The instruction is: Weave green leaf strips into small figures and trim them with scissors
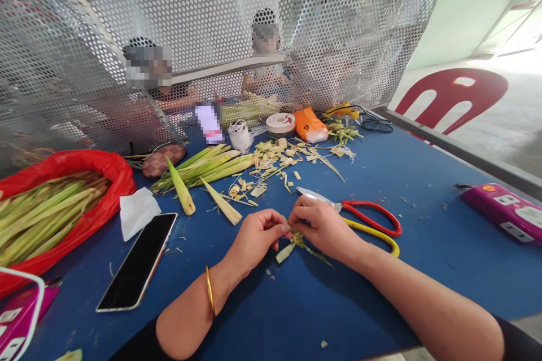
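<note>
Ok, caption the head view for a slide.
Left hand and right hand pinch a small folded green-yellow leaf strip above the blue tabletop, beside red-and-yellow-handled metal scissors.

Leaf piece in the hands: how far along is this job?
Done: cut offcuts lie scattered on the table beyond the scissors. In hand: left hand and right hand pinch a small leaf piece, loose ends sticking out. Left: a bundle of leaves and a red bag full of strips look untouched.
</note>
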{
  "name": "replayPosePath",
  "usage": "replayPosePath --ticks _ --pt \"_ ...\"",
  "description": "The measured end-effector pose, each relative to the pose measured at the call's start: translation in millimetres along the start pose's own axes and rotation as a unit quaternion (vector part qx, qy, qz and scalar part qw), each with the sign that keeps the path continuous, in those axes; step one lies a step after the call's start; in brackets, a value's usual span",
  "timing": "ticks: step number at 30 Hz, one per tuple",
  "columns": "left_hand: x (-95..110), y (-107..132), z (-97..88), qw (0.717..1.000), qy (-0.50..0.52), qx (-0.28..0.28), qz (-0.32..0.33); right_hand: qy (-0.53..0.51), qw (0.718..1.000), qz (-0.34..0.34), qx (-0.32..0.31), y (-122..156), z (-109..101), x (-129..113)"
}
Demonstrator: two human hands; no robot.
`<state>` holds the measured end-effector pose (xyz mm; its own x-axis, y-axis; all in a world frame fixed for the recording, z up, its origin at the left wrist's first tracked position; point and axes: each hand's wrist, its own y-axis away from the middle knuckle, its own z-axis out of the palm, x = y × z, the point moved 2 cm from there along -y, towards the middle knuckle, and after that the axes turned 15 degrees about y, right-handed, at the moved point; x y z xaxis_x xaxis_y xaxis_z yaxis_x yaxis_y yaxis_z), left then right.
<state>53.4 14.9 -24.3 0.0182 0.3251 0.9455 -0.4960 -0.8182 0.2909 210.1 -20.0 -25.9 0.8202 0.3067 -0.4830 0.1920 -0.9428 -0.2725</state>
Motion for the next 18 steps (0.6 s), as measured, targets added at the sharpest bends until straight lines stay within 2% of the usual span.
replayPosePath --ticks 4,12,18 --pt "-1.4 -0.8 -2.6 1.0 -0.002 0.016 0.004 0.019 1.0 -0.005 0.009 0.6 -3.3 -0.9" --pt "0.2 1.4 -2.4 0.997 -0.003 0.071 -0.011 0.032 0.997 -0.072 0.01 2.8 -9.0 -4.5" --pt "0.9 0.7 -2.4 0.997 -0.027 0.075 -0.003 -0.006 0.999 -0.05 0.001 2.7 -8.4 -4.5"
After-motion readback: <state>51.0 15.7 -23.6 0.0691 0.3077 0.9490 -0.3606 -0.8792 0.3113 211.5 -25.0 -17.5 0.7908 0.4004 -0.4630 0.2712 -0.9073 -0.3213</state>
